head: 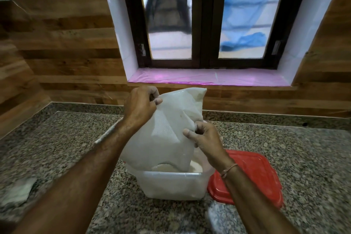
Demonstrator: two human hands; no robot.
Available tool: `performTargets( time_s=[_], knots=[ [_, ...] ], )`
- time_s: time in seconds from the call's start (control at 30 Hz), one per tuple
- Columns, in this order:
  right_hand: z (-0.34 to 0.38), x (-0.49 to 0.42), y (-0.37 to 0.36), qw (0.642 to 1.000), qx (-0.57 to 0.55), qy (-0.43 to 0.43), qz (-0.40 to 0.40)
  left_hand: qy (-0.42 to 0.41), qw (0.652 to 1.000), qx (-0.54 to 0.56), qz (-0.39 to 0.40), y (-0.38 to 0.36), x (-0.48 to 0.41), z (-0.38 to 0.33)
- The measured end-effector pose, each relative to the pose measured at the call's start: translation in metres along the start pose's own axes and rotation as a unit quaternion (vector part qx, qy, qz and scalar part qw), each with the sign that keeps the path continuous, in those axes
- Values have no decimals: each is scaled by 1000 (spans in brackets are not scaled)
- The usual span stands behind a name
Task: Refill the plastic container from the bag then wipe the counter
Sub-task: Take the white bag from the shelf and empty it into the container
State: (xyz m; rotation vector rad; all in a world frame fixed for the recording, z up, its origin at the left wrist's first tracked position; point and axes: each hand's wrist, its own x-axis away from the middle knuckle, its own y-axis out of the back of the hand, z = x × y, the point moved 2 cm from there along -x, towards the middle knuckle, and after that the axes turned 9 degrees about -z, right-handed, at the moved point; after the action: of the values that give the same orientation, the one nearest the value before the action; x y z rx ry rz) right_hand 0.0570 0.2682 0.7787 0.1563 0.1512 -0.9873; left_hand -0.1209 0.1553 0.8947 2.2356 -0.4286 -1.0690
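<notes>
A translucent plastic bag (167,133) of white powder hangs upside down, its mouth inside the clear plastic container (171,186) on the granite counter (76,138). White powder (191,167) lies heaped in the container under the bag's mouth. My left hand (140,106) pinches the bag's raised upper left corner. My right hand (204,136) grips the bag's right side lower down. The container's red lid (252,175) lies flat on the counter just to the right, partly behind my right forearm.
A crumpled grey-white cloth (18,192) lies on the counter at the left edge. A smear of spilled powder (214,214) is in front of the container. Wood-panelled walls (66,53) and a window with a pink sill (209,78) stand behind the counter.
</notes>
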Motion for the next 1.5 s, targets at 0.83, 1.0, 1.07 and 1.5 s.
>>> performTargets(
  time_s=[0.83,1.0,1.07,1.5],
  knots=[
    [88,-65,30,923,321,174,-120,-120,978,-141,95,30,2,-7],
    [104,-53,0,903,353,244,5,-157,975,-135,76,24,0,-25],
    [111,-54,-4,889,379,257,-8,-162,973,-158,48,28,-3,-26],
    [114,-66,-18,910,349,222,-5,88,984,134,-75,12,34,29]
  ],
)
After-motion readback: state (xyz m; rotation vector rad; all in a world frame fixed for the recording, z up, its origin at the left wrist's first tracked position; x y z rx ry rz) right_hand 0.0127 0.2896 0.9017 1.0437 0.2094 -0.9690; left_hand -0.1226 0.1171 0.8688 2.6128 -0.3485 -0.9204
